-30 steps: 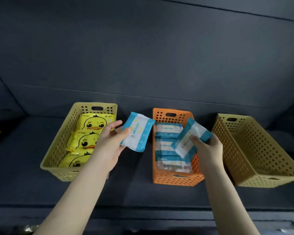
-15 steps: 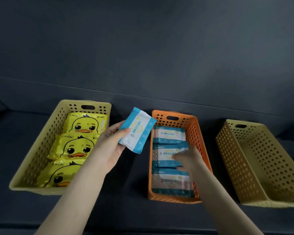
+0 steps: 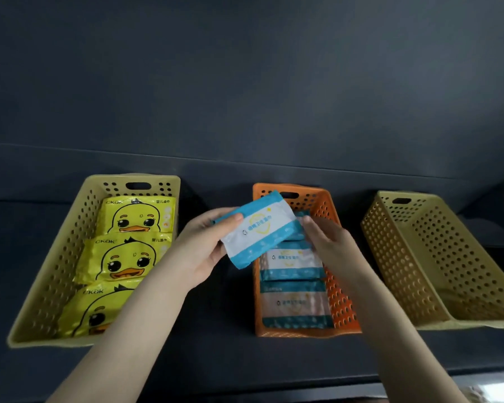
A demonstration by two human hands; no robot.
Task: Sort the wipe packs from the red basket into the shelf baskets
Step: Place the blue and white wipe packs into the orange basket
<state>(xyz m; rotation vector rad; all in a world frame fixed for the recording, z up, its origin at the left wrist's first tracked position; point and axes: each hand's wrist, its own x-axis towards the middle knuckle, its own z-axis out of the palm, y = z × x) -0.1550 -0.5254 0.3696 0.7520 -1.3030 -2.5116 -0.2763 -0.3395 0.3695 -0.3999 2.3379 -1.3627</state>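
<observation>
Over the orange basket [image 3: 329, 203], my left hand [image 3: 204, 248] grips a blue-and-white wipe pack [image 3: 259, 229] by its left end, thumb on its face, fingers behind. The pack is tilted, clear above the blue packs [image 3: 293, 261] lying flat in that basket. My right hand [image 3: 328, 242] is at the pack's right end, thumb against the edge. Its fingers are hidden, so I cannot tell whether it grips. Left of me, the yellow basket [image 3: 67, 234] holds three duck packs [image 3: 134, 219] in a row. On the right, a second yellow basket [image 3: 390, 245] sits on the same dark shelf [image 3: 221, 359].
</observation>
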